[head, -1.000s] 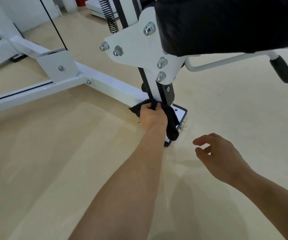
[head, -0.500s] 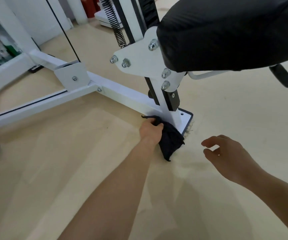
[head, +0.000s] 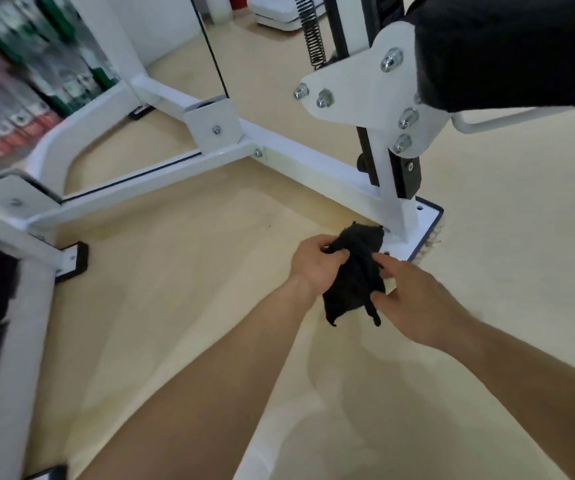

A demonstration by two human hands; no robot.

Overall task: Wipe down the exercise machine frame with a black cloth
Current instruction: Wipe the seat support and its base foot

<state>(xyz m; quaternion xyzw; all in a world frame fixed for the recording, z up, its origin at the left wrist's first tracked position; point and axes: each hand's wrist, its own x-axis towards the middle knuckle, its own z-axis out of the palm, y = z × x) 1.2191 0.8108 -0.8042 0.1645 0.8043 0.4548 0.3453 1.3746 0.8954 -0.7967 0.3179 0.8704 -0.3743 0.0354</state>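
The black cloth (head: 355,275) hangs crumpled between both hands, just in front of the white upright post (head: 395,202) of the exercise machine frame and its foot plate (head: 424,220). My left hand (head: 313,263) grips the cloth's upper left edge with curled fingers. From the right, my right hand (head: 407,292) pinches the cloth's side between thumb and fingers. The cloth is off the post and held above the floor.
White floor rails (head: 299,150) run back left from the post to a bolted bracket (head: 213,124). A black padded seat (head: 507,46) overhangs at top right, above a white handle bar (head: 521,117). A spring (head: 313,39) hangs behind. Beige floor surrounds the hands.
My left hand pulled the cloth away from the base of the post toward me. My right hand moved in from the right and took hold of the cloth.
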